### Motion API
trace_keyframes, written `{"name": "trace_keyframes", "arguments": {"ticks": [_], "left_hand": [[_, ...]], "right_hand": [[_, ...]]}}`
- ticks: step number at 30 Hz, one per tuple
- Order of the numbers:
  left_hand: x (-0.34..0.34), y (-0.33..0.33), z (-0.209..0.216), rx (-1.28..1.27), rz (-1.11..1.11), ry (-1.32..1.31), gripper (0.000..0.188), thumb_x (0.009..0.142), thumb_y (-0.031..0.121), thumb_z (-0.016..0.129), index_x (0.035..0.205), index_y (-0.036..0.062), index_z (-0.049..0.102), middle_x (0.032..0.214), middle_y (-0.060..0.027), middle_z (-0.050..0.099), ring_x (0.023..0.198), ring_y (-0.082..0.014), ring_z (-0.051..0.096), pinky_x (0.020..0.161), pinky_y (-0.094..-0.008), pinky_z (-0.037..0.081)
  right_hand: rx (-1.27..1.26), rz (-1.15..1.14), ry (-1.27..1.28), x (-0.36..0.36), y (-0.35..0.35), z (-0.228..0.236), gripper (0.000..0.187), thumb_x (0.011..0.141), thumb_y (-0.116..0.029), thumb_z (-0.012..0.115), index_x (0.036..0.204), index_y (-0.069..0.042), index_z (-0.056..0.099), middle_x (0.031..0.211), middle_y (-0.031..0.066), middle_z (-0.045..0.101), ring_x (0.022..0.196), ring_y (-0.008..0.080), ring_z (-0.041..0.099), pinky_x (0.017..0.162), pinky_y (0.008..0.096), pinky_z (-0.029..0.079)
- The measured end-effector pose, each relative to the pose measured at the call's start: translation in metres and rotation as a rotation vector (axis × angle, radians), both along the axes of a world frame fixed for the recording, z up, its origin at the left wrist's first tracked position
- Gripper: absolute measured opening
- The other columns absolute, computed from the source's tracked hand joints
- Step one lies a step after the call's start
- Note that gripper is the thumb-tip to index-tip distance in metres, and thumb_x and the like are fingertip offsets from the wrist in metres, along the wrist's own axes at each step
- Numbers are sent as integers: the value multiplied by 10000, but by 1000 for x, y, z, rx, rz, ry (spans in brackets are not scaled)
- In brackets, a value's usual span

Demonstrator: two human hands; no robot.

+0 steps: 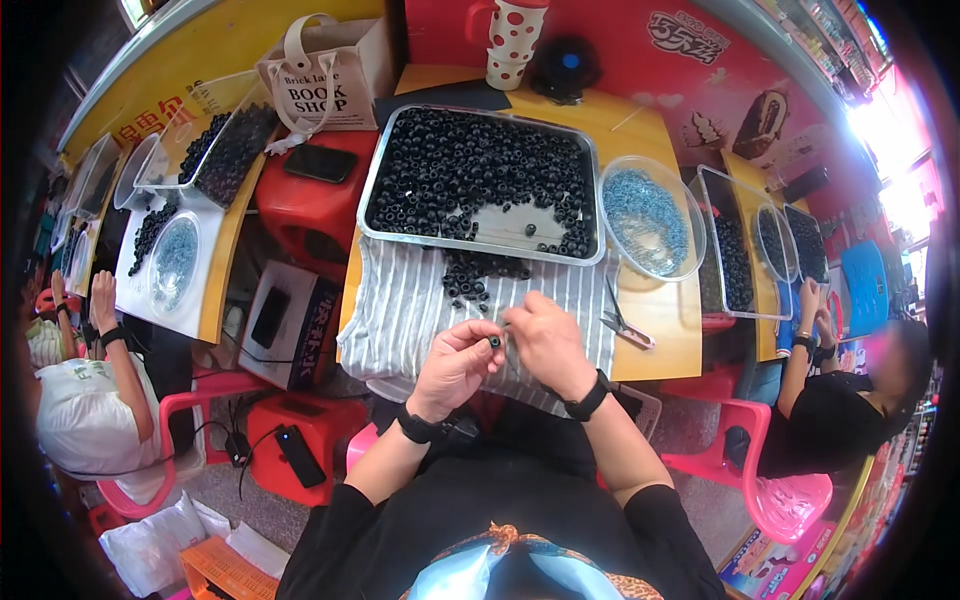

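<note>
My left hand [455, 368] pinches a small black round piece with a hole [495, 342] between thumb and fingertips. Close beside it, my right hand [548, 345] has its fingers curled and pressed together; what they hold, if anything, is too small to make out. Both hands are over a grey-and-white striped cloth [400, 310] at the table's near edge. A small heap of the same black pieces [470, 285] lies on this cloth, just beyond my hands. Behind it, a metal tray [480, 243] is largely filled with more of them.
Right of the tray stands a clear bowl [612, 240] of fine bluish bits. Scissors [632, 330] lie near the cloth. Behind are a polka-dot tumbler [515, 45] and a canvas bag [325, 80]. A phone [320, 163] rests on a red stool. People work at tables on both sides.
</note>
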State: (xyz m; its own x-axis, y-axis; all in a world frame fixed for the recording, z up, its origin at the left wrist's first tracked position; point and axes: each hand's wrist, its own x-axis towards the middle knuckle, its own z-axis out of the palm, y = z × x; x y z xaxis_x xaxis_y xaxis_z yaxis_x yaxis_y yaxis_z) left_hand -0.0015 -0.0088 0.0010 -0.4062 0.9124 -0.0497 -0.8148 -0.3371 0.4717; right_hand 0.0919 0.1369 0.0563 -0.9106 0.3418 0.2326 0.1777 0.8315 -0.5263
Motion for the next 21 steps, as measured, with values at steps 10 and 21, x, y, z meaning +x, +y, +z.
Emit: {"name": "trace_keyframes", "arguments": {"ticks": [10, 21], "left_hand": [[2, 2, 3, -60, -1, 56, 210, 938, 59, 622, 1136, -12, 616, 995, -75, 662, 850, -154, 648, 722, -246, 520], [12, 6, 5, -93, 3, 95, 198, 930, 42, 630, 1122, -4, 633, 963, -73, 664, 836, -140, 648, 737, -253, 523]], "right_hand": [[-650, -40, 256, 20, -2, 0, 140, 795, 51, 641, 928, 9, 636, 861, 79, 585, 748, 185, 609, 648, 296, 488], [-827, -37, 480, 32, -24, -1, 161, 798, 118, 654, 923, 19, 680, 866, 80, 633, 765, 135, 640, 640, 237, 501]]}}
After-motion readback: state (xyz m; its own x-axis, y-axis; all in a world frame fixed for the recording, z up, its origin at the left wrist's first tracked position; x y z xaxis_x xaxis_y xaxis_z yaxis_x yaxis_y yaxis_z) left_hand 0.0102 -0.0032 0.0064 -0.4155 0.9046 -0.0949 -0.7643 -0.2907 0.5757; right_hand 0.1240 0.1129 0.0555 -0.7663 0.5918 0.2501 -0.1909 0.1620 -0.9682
